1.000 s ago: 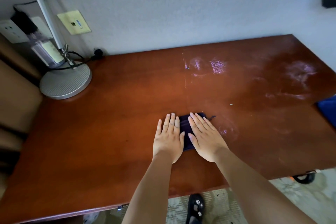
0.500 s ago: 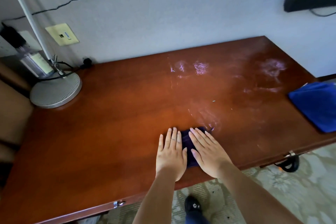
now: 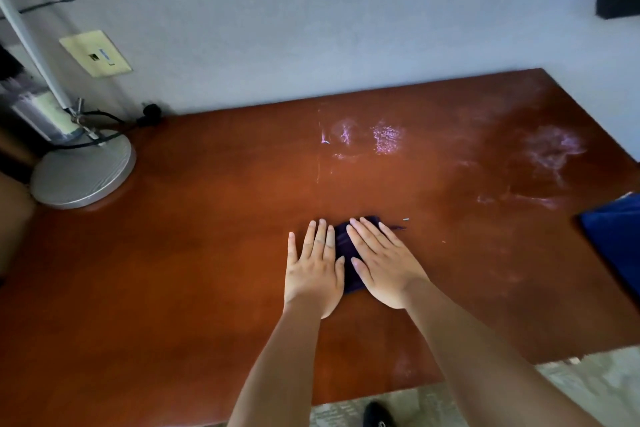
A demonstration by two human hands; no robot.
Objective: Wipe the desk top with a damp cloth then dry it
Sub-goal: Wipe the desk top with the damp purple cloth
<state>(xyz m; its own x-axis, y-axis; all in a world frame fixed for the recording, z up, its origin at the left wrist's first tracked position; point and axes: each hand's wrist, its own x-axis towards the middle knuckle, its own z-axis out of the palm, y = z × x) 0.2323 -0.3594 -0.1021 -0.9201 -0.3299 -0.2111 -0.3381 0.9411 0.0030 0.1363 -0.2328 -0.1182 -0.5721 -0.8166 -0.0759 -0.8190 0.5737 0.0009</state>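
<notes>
Both hands flat, palms down, on the small dark navy folded cloth (image 3: pixel 346 253) at desk centre, slightly toward the near edge. Left hand (image 3: pixel 315 270): fingers straight and spread a little, thumb out to the right touching the cloth; the fingers press the cloth's left part, though how much of the palm sits on bare wood instead I cannot tell. Right hand (image 3: pixel 384 267): fingers straight, close together, angled toward far left, covering the cloth's right half. Neither hand curls round or pinches anything; just pressing down. Hands sit side by side, thumbs nearly touching over the cloth.

Cloth mostly hidden under the hands. The visible strip between them runs near to far, so the long axis looks roughly near-far, tilted slightly; full outline cannot be told. A loose thread or corner pokes out at its far right.

The reddish-brown glossy wooden desk top (image 3: pixel 194 270) shows pale streaky smears at far centre (image 3: pixel 384 139) and far right (image 3: pixel 554 149), plus faint marks right of the hands. A round grey metal lamp base (image 3: pixel 83 173) stands at far left with a white pole and black cables. A bright blue folded cloth (image 3: pixel 616 246) lies at the right edge, partly out of frame, well apart from the hands.
</notes>
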